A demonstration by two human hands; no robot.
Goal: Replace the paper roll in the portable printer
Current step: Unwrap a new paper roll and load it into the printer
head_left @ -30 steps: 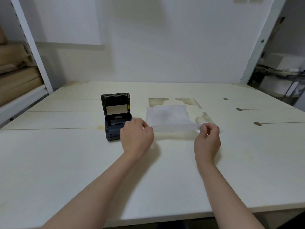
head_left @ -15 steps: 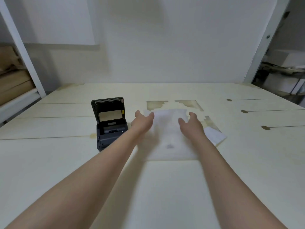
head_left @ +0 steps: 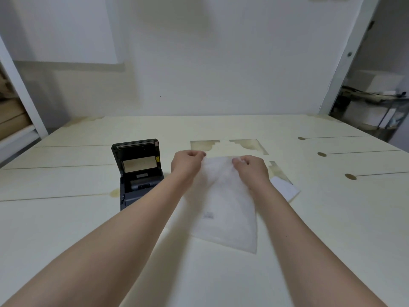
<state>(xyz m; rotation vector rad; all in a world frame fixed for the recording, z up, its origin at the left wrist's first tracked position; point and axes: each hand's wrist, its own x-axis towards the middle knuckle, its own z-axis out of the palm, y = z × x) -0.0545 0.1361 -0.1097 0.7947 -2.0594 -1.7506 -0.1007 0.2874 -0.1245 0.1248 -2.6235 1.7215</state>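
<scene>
A storeroom or workshop: a bare, stained table (head_left: 309, 218) against a plain wall, with metal shelving (head_left: 376, 103) holding boxes on both sides.

Matt dark plastic printer (head_left: 138, 171), translucent frosted plastic bag (head_left: 223, 207), smooth pale stained table (head_left: 66, 218).

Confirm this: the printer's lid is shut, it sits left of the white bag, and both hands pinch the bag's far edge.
Not quite. The head view shows the printer with its lid open, raised upright. The rest holds: it sits left of the white bag, whose far edge the left hand and right hand pinch.
</scene>
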